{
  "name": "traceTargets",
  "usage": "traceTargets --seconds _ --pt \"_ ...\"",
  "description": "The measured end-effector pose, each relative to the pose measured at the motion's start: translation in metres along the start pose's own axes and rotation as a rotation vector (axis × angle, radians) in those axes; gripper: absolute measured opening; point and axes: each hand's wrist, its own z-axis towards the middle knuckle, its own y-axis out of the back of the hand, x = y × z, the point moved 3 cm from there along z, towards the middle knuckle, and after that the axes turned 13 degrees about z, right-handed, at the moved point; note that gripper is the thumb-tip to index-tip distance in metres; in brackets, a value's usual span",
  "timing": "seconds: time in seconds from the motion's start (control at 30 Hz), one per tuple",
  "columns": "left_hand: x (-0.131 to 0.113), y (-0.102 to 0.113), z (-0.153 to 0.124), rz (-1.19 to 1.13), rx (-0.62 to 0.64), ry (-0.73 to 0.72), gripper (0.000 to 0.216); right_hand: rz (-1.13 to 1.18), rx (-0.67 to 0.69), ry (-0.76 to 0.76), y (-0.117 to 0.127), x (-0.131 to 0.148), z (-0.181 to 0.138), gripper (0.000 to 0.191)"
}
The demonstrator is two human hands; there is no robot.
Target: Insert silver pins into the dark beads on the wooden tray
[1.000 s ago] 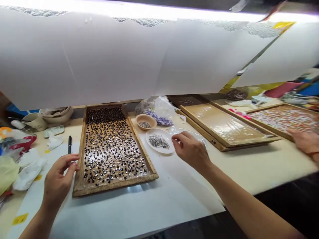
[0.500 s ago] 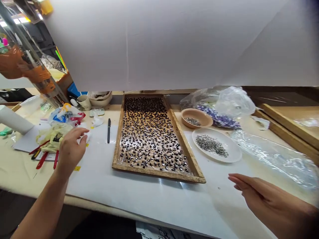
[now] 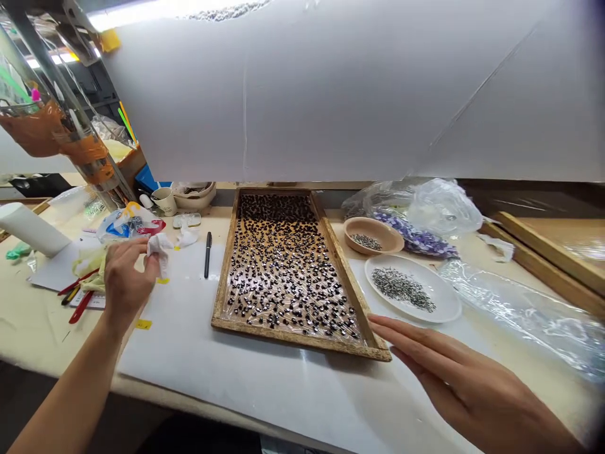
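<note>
My left hand [image 3: 126, 277] pinches a crumpled white tissue [image 3: 161, 247] between thumb and fingers, raised over the left part of the table. My right hand [image 3: 456, 375] is open, its fingers stretched out together. Their tips reach the right side of a wooden tray [image 3: 295, 338] near its front corner; I cannot tell whether they press on it. Many small shiny black pieces [image 3: 283, 277] are spread over the tray's clear film, packed most densely at the far end. Beside the tray, a white plate [image 3: 447, 309] holds small dark slivers.
A black pen [image 3: 208, 255] lies left of the tray. Red-handled tools [image 3: 81, 307] and a paper roll [image 3: 35, 227] are farther left. On the right are a tan bowl [image 3: 394, 238], purple bundles [image 3: 416, 234], plastic film [image 3: 524, 315] and another wooden frame [image 3: 543, 252]. A white panel [image 3: 331, 94] hangs above.
My left hand has picked up the white tissue and lifted it slightly. My right hand has moved left to the tray's front right corner, its fingers straightening.
</note>
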Motion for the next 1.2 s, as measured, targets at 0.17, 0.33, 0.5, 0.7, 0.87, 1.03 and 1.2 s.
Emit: traceTargets --seconds 0.17,0.33,0.5,0.7,0.87,1.03,1.2 --pt "-0.046 -0.023 -0.014 -0.596 0.248 0.283 0.021 0.199 0.146 0.075 -0.016 0.046 0.086 0.056" --pt "-0.105 -0.056 -0.038 -0.909 0.554 0.388 0.025 0.14 0.171 0.221 -0.049 0.076 0.143 0.059" --pt "-0.134 -0.072 -0.055 -1.096 0.709 0.66 0.027 -0.076 0.066 0.159 -0.079 0.076 0.141 0.059" --pt "-0.146 -0.079 -0.074 -0.83 0.46 0.483 0.023 -0.477 -0.222 0.209 -0.085 0.103 0.124 0.046" --pt "-0.151 -0.057 -0.08 -0.625 0.418 0.276 0.021 -0.468 -0.252 0.303 -0.069 0.119 0.114 0.044" --pt "-0.137 -0.053 -0.087 -0.397 0.482 0.061 0.015 -0.231 -0.174 0.364 -0.05 0.114 0.104 0.038" --pt "-0.119 -0.067 -0.098 -0.38 0.59 0.12 0.038 0.267 0.04 0.127 -0.034 0.094 0.082 0.04"
